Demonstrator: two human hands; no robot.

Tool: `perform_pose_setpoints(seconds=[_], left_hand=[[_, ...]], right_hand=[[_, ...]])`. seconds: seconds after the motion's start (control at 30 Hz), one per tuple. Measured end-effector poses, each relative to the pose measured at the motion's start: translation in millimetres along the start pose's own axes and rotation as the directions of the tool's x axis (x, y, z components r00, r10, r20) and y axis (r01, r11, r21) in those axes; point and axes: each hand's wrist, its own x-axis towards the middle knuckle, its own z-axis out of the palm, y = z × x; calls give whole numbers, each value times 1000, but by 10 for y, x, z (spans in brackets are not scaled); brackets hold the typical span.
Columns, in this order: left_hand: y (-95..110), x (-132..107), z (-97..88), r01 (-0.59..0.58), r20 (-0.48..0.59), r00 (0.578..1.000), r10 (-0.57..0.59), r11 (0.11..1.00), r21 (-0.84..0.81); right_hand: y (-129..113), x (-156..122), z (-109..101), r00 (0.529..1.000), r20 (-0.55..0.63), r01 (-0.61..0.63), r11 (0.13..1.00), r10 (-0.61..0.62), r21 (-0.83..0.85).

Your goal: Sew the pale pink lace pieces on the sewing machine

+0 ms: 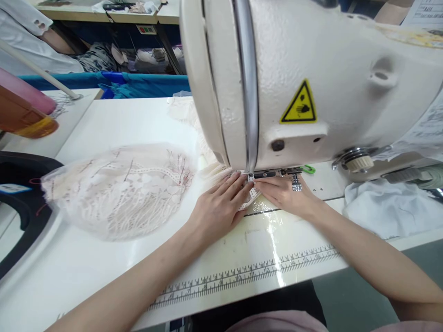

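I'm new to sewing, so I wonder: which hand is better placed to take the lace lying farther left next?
Probably the left hand: it is nearer that lace, while the right hand lies farther across the table.

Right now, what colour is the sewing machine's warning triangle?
Warning triangle: yellow and black, head view.

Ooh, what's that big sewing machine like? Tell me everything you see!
The sewing machine looks like glossy, off-white painted metal, arching over a white table. A silvery strip runs down near its left end. Its front has a yellow warning triangle picturing a hand and, lower right, a ridged dial. Underneath, white lace lies by its metal parts, with the left hand and right hand close by.
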Motion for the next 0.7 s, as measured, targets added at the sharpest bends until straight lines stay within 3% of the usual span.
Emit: perform_pose_setpoints(seconds=[0.2, 0.4, 0.7], left_hand=[[-19, -36, -9, -101, -27, 995, 101, 995, -8], [-84, -54, -54, -76, -36, 997, 75, 997, -32], [-116, -44, -44, -72, -50, 996, 71, 997, -13]], right_hand=[[9, -21, 62, 999, 16, 41, 999, -41, -12], [-46, -21, 93, 986, 1, 166, 986, -166, 34], [-210, 46, 130, 978, -110, 190, 977, -180, 95]])
